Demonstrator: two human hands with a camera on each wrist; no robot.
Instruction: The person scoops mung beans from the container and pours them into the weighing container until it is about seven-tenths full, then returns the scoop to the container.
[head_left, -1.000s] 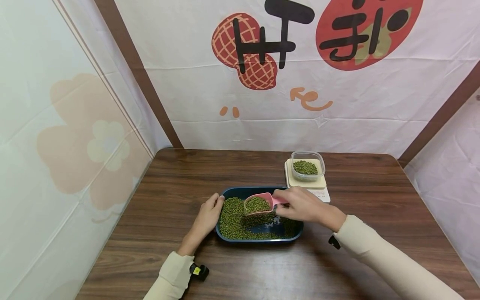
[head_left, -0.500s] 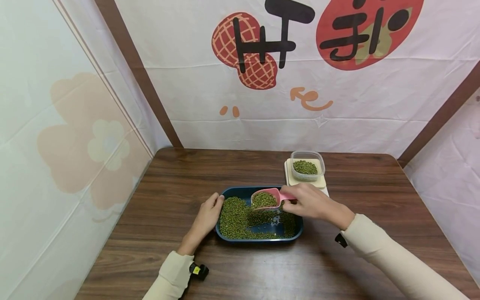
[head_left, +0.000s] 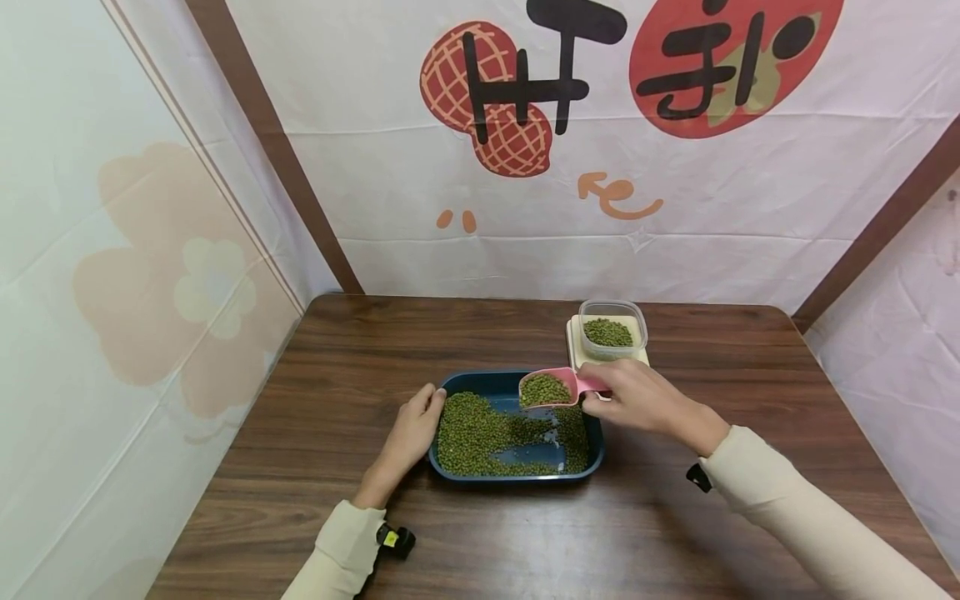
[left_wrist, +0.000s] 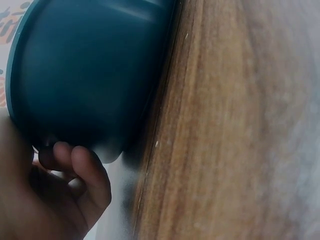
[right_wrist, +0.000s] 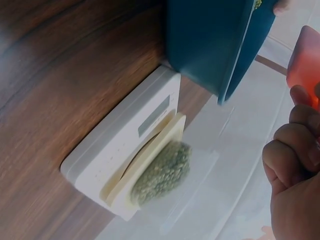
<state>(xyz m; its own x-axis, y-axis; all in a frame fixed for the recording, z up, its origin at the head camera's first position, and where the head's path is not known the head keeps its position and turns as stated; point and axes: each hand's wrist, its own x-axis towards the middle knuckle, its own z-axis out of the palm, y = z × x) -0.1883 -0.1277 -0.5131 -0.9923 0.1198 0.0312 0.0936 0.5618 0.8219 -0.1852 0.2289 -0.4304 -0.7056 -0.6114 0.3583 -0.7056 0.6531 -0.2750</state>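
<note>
My right hand [head_left: 637,396] grips the handle of a pink scoop [head_left: 573,386], which carries a heap of green mung beans [head_left: 545,390]. The scoop is held over the back right part of a dark blue tray [head_left: 480,382]. More mung beans [head_left: 468,433] lie in that tray, thickest at its left, with bare patches of floor showing. At the tray's left end, my left hand [head_left: 407,431] holds the rim. In the left wrist view its curled fingers [left_wrist: 90,172] press against the tray's outer wall.
Behind the tray at the right stands a white kitchen scale [right_wrist: 110,155], partly hidden by my right hand in the head view. A clear plastic container [head_left: 643,321] with mung beans sits on its cream platform. A printed cloth [head_left: 375,183] hangs behind the wooden table [head_left: 360,333].
My right hand has moved the filled scoop up and to the right, from the middle of the tray towards its back right. The left hand has stayed at the tray's left end.
</note>
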